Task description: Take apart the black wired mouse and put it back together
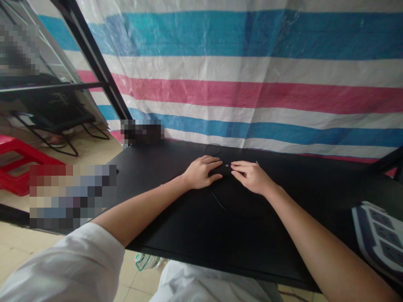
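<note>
Both my hands rest near the middle of a black table [189, 226]. My left hand [201, 172] is curled around a small dark object [222, 168] that lies flat on the table. My right hand [250, 176] touches the same object from the right, its fingertips pinched at a tiny pale dot on top. A thin black cable [213, 147] loops behind the object and another strand [218, 201] trails toward me. What the object is I cannot make out.
A striped blue, white and pink tarp [252, 75] hangs right behind the table. A white power strip [380, 239] lies at the table's right edge. A black metal frame [91, 54] and a red stool [19, 163] stand at left.
</note>
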The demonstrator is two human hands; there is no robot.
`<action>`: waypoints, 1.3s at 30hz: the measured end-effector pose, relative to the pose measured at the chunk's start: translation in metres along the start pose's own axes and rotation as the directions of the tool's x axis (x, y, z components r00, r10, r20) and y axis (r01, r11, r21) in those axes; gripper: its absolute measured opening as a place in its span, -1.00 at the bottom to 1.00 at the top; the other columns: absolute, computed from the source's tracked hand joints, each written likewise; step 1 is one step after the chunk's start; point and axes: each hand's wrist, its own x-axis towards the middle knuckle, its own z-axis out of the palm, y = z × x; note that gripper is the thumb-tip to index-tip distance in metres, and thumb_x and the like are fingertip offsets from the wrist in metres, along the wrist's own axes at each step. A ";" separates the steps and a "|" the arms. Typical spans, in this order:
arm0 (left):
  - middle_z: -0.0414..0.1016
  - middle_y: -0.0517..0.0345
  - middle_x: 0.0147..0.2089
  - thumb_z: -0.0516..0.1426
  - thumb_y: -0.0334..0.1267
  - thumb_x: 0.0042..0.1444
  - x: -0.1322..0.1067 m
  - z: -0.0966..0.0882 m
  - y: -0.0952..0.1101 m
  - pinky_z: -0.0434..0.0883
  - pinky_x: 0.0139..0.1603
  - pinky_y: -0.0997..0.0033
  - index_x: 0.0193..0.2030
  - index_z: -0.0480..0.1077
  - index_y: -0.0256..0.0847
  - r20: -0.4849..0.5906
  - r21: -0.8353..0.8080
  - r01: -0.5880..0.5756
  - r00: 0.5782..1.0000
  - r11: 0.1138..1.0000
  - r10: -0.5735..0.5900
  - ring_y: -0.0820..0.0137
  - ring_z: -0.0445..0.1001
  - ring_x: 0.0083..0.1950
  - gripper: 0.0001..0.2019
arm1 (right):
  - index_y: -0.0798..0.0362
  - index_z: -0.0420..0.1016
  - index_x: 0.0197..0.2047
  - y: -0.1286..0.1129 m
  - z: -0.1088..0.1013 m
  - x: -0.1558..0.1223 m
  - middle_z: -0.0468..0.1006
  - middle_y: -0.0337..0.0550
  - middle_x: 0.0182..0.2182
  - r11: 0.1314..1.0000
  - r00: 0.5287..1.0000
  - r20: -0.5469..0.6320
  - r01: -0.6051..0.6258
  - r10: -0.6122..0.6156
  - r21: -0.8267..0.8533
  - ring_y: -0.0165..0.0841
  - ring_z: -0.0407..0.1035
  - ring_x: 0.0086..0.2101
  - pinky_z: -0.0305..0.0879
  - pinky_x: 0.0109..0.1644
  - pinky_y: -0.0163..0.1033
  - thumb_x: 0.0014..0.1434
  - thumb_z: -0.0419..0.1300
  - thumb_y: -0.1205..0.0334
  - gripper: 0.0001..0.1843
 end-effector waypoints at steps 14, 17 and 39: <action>0.48 -0.19 0.14 0.09 0.01 0.23 0.000 -0.001 0.000 0.44 0.16 0.04 0.15 0.43 -0.31 0.015 0.005 -0.014 1.000 1.000 0.014 0.10 0.46 0.13 -0.51 | -0.01 0.69 -0.19 0.006 0.004 0.002 0.66 -0.07 -0.14 0.996 0.998 -0.048 -0.031 0.036 0.086 -0.23 0.58 -0.18 0.53 0.02 -0.12 0.17 0.26 0.30 -0.83; 0.48 -0.18 0.14 0.09 0.00 0.23 0.000 -0.001 0.000 0.44 0.16 0.04 0.15 0.42 -0.29 0.015 0.002 -0.009 1.000 1.000 0.009 0.11 0.46 0.13 -0.52 | -0.01 0.69 -0.22 0.005 0.006 0.002 0.67 -0.07 -0.15 0.987 0.993 -0.052 -0.099 0.106 0.128 -0.23 0.59 -0.20 0.54 -0.03 -0.11 0.14 0.29 0.28 -0.85; 0.49 -0.18 0.12 0.09 0.02 0.23 -0.001 -0.001 0.001 0.45 0.14 0.06 0.14 0.42 -0.32 0.004 -0.009 0.033 0.999 0.999 -0.033 0.13 0.48 0.11 -0.51 | 0.01 0.66 -0.09 0.001 0.004 -0.001 0.64 -0.04 -0.07 0.998 0.999 -0.047 0.021 -0.024 -0.061 -0.18 0.55 -0.09 0.50 0.07 -0.07 0.24 0.18 0.28 -0.76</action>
